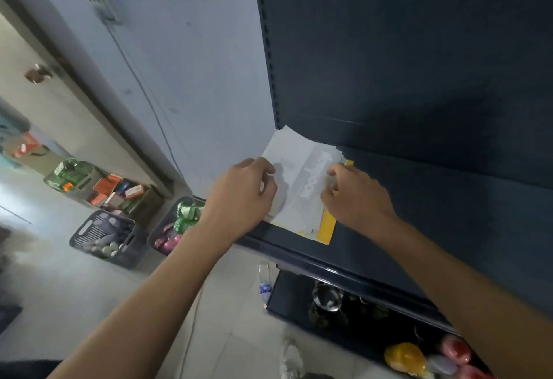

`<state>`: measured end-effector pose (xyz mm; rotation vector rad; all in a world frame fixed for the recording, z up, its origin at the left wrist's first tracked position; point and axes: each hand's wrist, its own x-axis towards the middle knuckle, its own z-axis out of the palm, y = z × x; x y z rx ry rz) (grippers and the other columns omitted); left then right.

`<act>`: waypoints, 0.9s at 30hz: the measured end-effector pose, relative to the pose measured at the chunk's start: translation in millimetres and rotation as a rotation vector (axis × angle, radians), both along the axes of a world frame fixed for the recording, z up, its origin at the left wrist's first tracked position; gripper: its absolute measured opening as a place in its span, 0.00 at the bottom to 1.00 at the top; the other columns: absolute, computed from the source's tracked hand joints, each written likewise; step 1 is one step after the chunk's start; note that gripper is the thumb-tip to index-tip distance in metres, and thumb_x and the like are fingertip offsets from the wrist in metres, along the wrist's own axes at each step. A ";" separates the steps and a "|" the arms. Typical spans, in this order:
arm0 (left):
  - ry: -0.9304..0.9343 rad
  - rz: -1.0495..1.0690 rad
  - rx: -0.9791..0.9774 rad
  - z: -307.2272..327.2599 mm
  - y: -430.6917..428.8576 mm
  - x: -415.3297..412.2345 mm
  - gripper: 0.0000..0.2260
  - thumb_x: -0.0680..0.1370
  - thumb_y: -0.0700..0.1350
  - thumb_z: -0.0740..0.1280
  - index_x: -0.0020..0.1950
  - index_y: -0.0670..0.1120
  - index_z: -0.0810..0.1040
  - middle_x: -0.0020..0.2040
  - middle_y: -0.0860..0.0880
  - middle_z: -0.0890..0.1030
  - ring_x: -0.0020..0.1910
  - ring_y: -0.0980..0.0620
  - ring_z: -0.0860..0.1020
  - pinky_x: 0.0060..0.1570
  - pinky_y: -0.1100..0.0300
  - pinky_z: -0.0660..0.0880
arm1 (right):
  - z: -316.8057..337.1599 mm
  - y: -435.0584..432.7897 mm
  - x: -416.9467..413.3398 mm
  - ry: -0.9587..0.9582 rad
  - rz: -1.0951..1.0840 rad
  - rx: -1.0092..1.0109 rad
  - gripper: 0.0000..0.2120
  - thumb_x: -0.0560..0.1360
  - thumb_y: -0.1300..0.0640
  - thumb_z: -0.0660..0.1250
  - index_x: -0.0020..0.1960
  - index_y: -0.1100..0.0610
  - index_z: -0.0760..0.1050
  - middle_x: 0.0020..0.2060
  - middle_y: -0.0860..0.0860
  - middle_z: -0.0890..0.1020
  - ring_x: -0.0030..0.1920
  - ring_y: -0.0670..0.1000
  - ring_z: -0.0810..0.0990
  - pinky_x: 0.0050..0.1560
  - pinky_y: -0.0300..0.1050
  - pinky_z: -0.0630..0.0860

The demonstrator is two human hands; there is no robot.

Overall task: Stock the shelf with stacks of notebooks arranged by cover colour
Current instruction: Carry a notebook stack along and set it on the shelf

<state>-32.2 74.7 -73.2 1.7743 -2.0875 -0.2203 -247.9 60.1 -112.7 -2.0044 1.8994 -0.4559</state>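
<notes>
Lower shelf, nearest: yellow and red items (404, 356), plus a shiny metal piece (326, 298). Clear bottle (264, 284) stands on the floor by its corner.

Left hand (241, 196): grip clamped on the left edge of the white notebook stack (294, 181), thumb on top. Right hand (357, 196): fingers curled against the stack's right edge, touching it.

Stack lies flat at the left end of the dark blue shelf (434, 199), over a yellow-covered notebook (326, 227) showing beneath.

Further left on the floor: baskets (103, 236) of mixed goods.
</notes>
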 end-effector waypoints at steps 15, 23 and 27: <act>-0.305 -0.057 0.150 -11.5 -91.7 4.1 0.25 0.80 0.62 0.61 0.62 0.41 0.71 0.54 0.43 0.75 0.51 0.38 0.78 0.41 0.52 0.70 | 4.1 -6.2 18.1 -0.028 -0.263 0.097 0.14 0.80 0.43 0.59 0.49 0.54 0.71 0.44 0.50 0.77 0.41 0.55 0.77 0.39 0.49 0.72; -0.228 -0.091 0.259 -12.5 -91.6 18.6 0.19 0.81 0.57 0.64 0.58 0.42 0.72 0.44 0.49 0.71 0.40 0.48 0.71 0.36 0.57 0.68 | 5.7 10.1 63.0 0.098 -0.282 0.111 0.18 0.82 0.42 0.56 0.53 0.56 0.72 0.53 0.52 0.72 0.48 0.51 0.74 0.45 0.48 0.76; -0.173 -0.098 0.298 -15.3 -94.6 34.7 0.15 0.79 0.55 0.66 0.52 0.43 0.71 0.42 0.49 0.74 0.40 0.48 0.74 0.31 0.58 0.66 | -0.6 13.9 85.6 0.206 -0.310 0.072 0.22 0.83 0.43 0.53 0.62 0.60 0.71 0.58 0.53 0.68 0.57 0.52 0.71 0.43 0.43 0.75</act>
